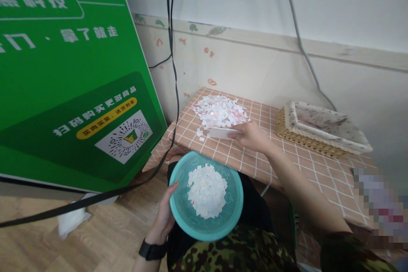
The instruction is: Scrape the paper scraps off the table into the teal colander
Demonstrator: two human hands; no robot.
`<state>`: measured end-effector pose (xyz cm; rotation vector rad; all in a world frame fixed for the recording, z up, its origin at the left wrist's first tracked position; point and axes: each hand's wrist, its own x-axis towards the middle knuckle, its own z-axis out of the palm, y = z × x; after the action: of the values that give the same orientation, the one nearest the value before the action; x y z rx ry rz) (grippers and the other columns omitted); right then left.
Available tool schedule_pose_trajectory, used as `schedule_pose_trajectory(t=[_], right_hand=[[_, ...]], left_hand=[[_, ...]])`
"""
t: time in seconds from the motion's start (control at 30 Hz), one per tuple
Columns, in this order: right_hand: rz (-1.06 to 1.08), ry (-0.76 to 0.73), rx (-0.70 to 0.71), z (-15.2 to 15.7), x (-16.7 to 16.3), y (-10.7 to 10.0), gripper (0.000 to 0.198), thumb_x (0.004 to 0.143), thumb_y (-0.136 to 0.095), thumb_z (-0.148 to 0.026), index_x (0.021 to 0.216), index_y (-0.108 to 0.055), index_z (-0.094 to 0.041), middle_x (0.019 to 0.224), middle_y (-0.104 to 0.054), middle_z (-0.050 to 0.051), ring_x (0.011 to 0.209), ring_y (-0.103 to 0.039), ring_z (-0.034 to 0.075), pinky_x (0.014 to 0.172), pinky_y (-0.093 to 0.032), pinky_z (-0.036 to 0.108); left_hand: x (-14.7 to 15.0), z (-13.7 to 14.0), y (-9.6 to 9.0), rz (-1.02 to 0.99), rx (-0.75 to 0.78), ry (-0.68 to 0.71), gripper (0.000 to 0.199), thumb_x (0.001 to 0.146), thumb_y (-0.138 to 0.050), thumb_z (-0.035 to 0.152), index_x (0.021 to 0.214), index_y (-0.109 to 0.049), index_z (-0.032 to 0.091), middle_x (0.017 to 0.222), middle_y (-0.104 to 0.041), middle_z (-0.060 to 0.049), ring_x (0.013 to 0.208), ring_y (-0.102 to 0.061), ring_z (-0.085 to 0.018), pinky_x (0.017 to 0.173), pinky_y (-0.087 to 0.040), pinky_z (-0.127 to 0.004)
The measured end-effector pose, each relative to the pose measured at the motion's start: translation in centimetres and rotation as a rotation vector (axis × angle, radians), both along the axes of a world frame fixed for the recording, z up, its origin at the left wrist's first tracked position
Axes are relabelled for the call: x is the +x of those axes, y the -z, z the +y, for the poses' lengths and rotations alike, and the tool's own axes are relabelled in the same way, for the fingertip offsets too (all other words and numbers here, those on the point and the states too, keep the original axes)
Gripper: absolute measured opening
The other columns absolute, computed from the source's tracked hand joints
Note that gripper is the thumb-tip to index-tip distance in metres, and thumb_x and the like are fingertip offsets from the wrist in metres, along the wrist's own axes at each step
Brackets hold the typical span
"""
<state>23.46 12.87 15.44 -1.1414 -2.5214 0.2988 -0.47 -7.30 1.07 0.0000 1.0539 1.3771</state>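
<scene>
My left hand (pixel 166 207) grips the left rim of a round teal plastic colander (pixel 234 195), held over my lap below the table edge. Inside the colander lies a heap of small white paper pieces (pixel 207 191). Over the table, my right hand (pixel 253 136) is closed on a flat white card (pixel 221 132), thumb on top. The card's long edge is beside a loose pile of white and pinkish paper scraps (pixel 219 110) on the checked tablecloth. A few single scraps (pixel 200 133) lie left of the card, near the table's front edge.
A lined wicker basket (pixel 312 138) stands on the table (pixel 321 176) to the right. Black cables (pixel 174 72) hang at left, before a green cabinet (pixel 76 72) with printed text. A white bag (pixel 72 221) lies on the wooden floor. A blurred patch covers something far right.
</scene>
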Motion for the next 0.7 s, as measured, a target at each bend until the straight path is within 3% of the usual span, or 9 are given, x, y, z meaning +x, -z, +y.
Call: schedule_pose_trajectory(t=[0.13, 0.3, 0.7], right_hand=[[-0.011, 0.025, 0.012, 0.5, -1.9, 0.0, 0.017, 0.082, -0.055, -0.025, 0.071, -0.066, -0.018, 0.065, -0.063, 0.003, 0.061, -0.053, 0.015, 0.058, -0.032, 0.027], [-0.085, -0.025, -0.01, 1.2, -4.4, 0.1, 0.016, 0.082, -0.055, -0.025, 0.072, -0.064, -0.016, 0.068, -0.065, 0.005, 0.063, -0.054, 0.015, 0.058, -0.031, 0.026], [-0.195, -0.006, 0.02, 3.2, -6.4, -0.6, 0.014, 0.081, -0.055, -0.025, 0.073, -0.064, -0.016, 0.068, -0.064, 0.006, 0.064, -0.054, 0.015, 0.059, -0.03, 0.027]], left_hand=[[0.1, 0.0, 0.0, 0.011, -0.009, -0.002, 0.019, 0.072, -0.069, 0.026, 0.085, -0.072, 0.011, 0.081, -0.076, -0.008, 0.071, -0.069, -0.022, 0.073, -0.054, -0.033], [0.0, 0.0, -0.1, 0.012, -0.018, -0.002, 0.021, 0.072, -0.07, 0.027, 0.083, -0.072, 0.01, 0.081, -0.076, -0.01, 0.071, -0.069, -0.023, 0.073, -0.054, -0.035], [-0.3, -0.1, -0.1, 0.023, -0.01, -0.042, 0.019, 0.068, -0.072, 0.026, 0.08, -0.073, 0.011, 0.078, -0.075, -0.007, 0.071, -0.069, -0.022, 0.072, -0.055, -0.033]])
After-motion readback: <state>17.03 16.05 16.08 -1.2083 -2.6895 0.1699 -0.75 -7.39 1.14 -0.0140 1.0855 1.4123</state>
